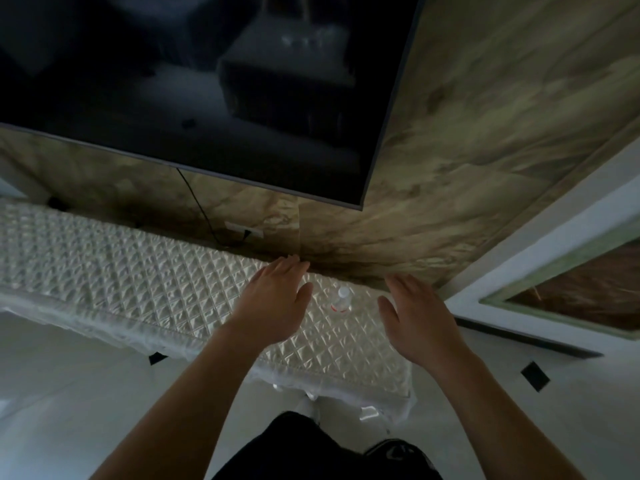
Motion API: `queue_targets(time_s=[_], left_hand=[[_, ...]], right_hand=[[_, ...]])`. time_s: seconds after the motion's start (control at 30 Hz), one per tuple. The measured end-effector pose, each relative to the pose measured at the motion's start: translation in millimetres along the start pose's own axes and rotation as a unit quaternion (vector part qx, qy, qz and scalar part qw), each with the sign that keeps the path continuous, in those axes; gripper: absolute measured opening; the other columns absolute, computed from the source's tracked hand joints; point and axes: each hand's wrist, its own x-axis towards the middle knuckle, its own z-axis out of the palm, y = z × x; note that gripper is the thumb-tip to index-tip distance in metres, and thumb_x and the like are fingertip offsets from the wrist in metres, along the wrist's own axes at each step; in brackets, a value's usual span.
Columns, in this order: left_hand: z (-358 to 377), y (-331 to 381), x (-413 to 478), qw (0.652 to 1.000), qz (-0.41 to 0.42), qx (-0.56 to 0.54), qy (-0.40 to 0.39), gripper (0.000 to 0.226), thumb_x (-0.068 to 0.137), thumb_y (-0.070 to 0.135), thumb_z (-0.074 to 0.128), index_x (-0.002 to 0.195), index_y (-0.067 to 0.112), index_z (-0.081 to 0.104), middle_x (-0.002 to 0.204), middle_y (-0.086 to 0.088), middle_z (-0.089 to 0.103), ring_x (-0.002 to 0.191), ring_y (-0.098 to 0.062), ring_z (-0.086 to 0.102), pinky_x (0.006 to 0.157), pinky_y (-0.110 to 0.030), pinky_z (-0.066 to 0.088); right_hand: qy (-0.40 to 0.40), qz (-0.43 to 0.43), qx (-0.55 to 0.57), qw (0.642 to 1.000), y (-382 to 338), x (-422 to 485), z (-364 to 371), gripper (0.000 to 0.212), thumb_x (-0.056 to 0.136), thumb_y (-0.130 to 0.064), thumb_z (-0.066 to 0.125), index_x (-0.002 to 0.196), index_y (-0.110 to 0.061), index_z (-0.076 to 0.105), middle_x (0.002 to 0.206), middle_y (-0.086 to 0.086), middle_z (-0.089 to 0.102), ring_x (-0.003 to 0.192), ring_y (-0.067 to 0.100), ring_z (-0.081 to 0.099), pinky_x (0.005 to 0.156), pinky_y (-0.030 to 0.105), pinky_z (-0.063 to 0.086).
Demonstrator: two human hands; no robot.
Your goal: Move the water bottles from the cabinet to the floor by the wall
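Findings from my station, left to right. The cabinet runs along the wall beneath a dark television. Its surface carries a quilted cover, and the long left stretch of it shows no bottle.

The left hand has straight fingers and an open grip, holding nothing, and is poised just left of the only water bottle I can see. That bottle stands upright near the right end of the surface, close to the wall. It is between the two hands and, as far as I can tell, touched by neither.

The right hand is just right of the bottle, its grip likewise open and empty. On the floor past the cabinet's right end, no bottles are visible by the wall.

Assessment: the pick-up is not yet made, and at least this bottle is left to move. Whether others already stand out of view, I cannot tell.
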Motion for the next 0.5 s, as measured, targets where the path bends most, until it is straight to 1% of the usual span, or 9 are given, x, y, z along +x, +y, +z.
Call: queue_targets(time_s=[0.13,0.23,0.3,0.4,0.43,0.5], left_hand=[[9.7,10.2,7.1,1.0,-0.015,-0.013,0.01,0.051,0.1,0.04,0.035,0.147,0.021,0.035,0.155,-0.001,0.033,0.143,-0.016,0.028,0.116,-0.035,0.024],[21.2,24.8,10.0,0.999,-0.028,-0.022,0.02,0.05,0.099,0.038,0.037,0.145,0.019,0.037,0.153,-0.001,0.036,0.141,-0.016,0.032,0.115,-0.038,0.028],[31.5,36.4,11.0,0.999,-0.041,-0.021,0.023,0.048,0.099,0.037,0.037,0.144,0.019,0.038,0.152,-0.001,0.038,0.14,-0.017,0.033,0.115,-0.038,0.029],[52.4,55.5,12.9,0.998,-0.061,-0.019,0.018,0.048,0.1,0.037,0.036,0.145,0.021,0.036,0.153,-0.001,0.035,0.142,-0.017,0.03,0.116,-0.037,0.026],[62.4,62.8,14.4,0.998,-0.065,-0.019,0.016,0.048,0.1,0.037,0.035,0.146,0.021,0.036,0.154,-0.002,0.035,0.142,-0.017,0.03,0.116,-0.037,0.025],[80.5,73.9,16.4,0.997,-0.071,-0.019,0.008,0.049,0.1,0.038,0.034,0.146,0.022,0.035,0.154,-0.001,0.035,0.142,-0.017,0.03,0.116,-0.037,0.025]], right_hand=[[-0.012,-0.009,0.005,1.0,20.9,6.5,2.1,0.053,0.099,-0.041,0.034,0.145,-0.013,0.036,0.148,0.006,0.041,0.135,0.023,0.036,0.113,0.039,0.029],[-0.021,-0.015,0.021,0.999,43.2,10.1,2.8,0.052,0.099,-0.039,0.037,0.145,-0.013,0.036,0.148,0.007,0.041,0.135,0.023,0.035,0.112,0.038,0.029],[-0.021,-0.023,0.028,0.999,59.2,11.0,2.9,0.05,0.099,-0.036,0.04,0.142,-0.011,0.039,0.145,0.008,0.044,0.131,0.024,0.039,0.108,0.037,0.031],[-0.023,-0.037,0.048,0.998,83.4,11.5,6.5,0.042,0.098,-0.034,0.042,0.134,-0.013,0.045,0.13,0.005,0.053,0.117,0.023,0.048,0.099,0.038,0.039],[-0.029,-0.043,0.055,0.997,92.9,12.1,9.6,0.041,0.098,-0.034,0.042,0.133,-0.014,0.045,0.128,0.004,0.053,0.115,0.022,0.049,0.098,0.039,0.041],[-0.041,-0.055,0.063,0.996,106.9,14.1,18.5,0.044,0.098,-0.036,0.041,0.136,-0.013,0.044,0.132,0.004,0.052,0.121,0.022,0.047,0.102,0.04,0.039]])
